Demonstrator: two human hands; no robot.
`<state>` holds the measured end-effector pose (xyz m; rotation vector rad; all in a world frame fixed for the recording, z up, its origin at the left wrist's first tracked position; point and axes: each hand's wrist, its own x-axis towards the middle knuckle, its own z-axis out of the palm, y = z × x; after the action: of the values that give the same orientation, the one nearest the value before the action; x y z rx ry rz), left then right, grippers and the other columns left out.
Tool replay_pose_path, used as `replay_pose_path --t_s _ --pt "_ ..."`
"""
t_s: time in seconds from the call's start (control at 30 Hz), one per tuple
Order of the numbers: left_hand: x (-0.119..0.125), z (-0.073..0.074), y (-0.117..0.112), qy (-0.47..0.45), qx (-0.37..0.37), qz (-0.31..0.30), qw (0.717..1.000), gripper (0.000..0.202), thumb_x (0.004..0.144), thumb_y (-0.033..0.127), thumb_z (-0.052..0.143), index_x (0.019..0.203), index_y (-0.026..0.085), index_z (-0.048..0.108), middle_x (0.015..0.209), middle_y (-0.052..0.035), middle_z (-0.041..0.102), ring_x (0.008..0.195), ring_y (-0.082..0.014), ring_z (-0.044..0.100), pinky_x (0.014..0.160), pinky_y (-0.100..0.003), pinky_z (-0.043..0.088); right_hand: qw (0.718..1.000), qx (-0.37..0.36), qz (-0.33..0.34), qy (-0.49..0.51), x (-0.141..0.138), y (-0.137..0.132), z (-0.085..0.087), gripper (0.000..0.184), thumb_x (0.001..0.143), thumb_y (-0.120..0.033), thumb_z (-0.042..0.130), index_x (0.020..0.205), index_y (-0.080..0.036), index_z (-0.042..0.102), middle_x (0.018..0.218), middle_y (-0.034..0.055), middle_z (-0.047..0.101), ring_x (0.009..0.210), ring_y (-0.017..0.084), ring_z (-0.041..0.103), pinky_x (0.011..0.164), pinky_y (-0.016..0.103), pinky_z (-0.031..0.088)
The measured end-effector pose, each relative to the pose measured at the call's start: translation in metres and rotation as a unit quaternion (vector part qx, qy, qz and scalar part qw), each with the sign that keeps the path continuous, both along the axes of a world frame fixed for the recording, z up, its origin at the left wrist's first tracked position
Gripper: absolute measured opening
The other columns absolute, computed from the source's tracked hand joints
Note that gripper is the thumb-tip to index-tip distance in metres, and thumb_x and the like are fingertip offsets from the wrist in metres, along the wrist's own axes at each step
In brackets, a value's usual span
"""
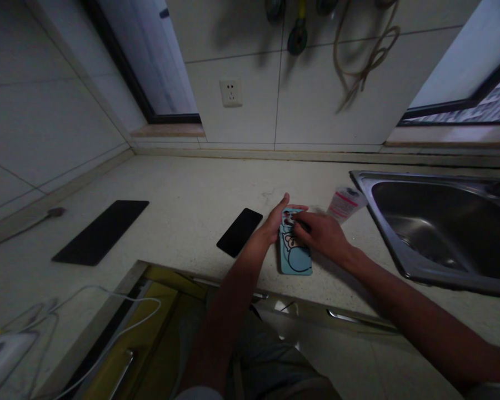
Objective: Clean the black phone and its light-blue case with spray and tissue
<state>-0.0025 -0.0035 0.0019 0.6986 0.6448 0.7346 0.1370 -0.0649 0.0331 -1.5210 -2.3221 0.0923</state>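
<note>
A light blue phone case [296,262] with a cartoon figure lies back side up above the counter's front part; I cannot tell whether a phone is inside it. Around its upper left edge my left hand [275,221] is closed, thumb up, with fingertips showing past the top. My right hand [323,234] has its fingers pressed together over the camera area of the case. Something small and dark shows by those fingers, too unclear to name. To the left of my left hand, a black phone-shaped slab [240,232] lies flat on the counter.
A clear plastic cup or pouch with red print [345,203] stands right of my right hand, beside the steel sink [389,244]. Farther left lies a black flat mat [102,233]. White cables [137,300] cross the lower left corner. A wall socket [230,92] is behind.
</note>
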Motion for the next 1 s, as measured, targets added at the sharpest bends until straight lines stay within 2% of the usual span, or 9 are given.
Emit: replay_pose_path --t_s 0.23,0.43,0.7,1.0 --pt "0.000 0.002 -0.001 -0.001 -0.008 0.002 1.000 0.063 0.096 0.062 0.039 0.110 0.010 0.071 0.067 -0.0091 0.071 0.054 -0.0174 0.065 0.053 -0.025 0.049 1.000 0.005 0.011 0.015 0.001 0.001 -0.003 0.028 0.090 -0.030 0.045 0.094 -0.017 0.070 0.076 0.0080 0.073 0.063 0.020 0.061 0.058 0.027 0.033" --pt "0.000 0.002 -0.001 0.004 -0.009 0.004 1.000 0.062 0.096 0.060 0.038 0.111 0.009 0.071 0.069 -0.0102 0.071 0.058 -0.0189 0.067 0.059 -0.028 0.052 1.000 0.001 0.015 0.005 0.002 0.002 -0.005 0.028 0.090 -0.030 0.045 0.096 -0.017 0.069 0.076 0.0081 0.072 0.062 0.020 0.061 0.058 0.027 0.033" --pt "0.001 0.004 -0.002 0.019 -0.014 0.016 1.000 0.054 0.099 0.049 0.037 0.108 0.009 0.072 0.066 -0.0089 0.070 0.058 -0.0183 0.066 0.062 -0.028 0.052 0.999 -0.005 0.038 0.002 0.001 0.001 -0.009 0.029 0.093 -0.032 0.042 0.095 -0.017 0.066 0.075 0.0075 0.070 0.063 0.020 0.060 0.057 0.027 0.032" --pt "0.002 -0.002 0.001 0.015 -0.009 0.023 1.000 0.050 0.097 0.046 0.041 0.105 0.007 0.072 0.066 -0.0095 0.070 0.059 -0.0186 0.065 0.067 -0.030 0.051 1.000 -0.013 0.028 0.000 -0.002 0.000 -0.010 0.029 0.092 -0.032 0.041 0.097 -0.016 0.064 0.076 0.0085 0.069 0.065 0.021 0.061 0.058 0.028 0.031"
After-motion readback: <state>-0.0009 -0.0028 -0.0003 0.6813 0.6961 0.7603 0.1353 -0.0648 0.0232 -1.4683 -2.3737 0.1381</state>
